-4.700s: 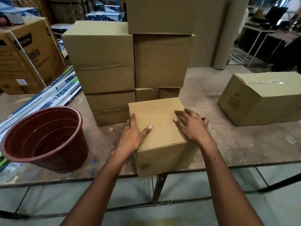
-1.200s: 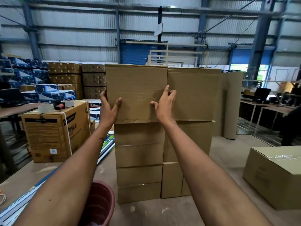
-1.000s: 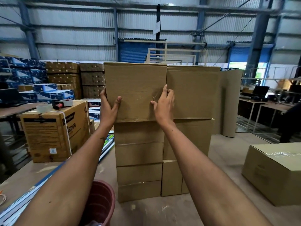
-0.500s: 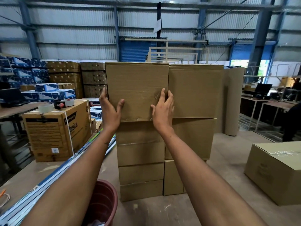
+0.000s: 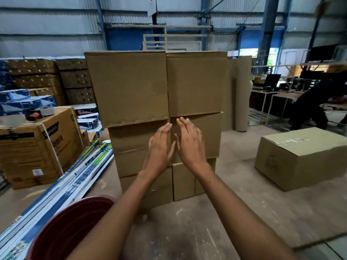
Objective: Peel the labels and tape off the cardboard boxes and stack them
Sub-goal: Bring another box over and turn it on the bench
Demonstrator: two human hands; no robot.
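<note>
Hands, left hand (image 5: 161, 147) and right hand (image 5: 189, 141), are now leaving the stacked top box (image 5: 129, 87) above the straight, empty fingers; the taped box (image 5: 304, 156) is waiting next.

Both bare forearms reach forward and converge, the left hand (image 5: 161, 147) and right hand (image 5: 189, 142) raised side by side, backs toward the camera, fingers straight and pointing up, holding nothing, thumbs nearly touching, their outlines slightly blurred.
</note>
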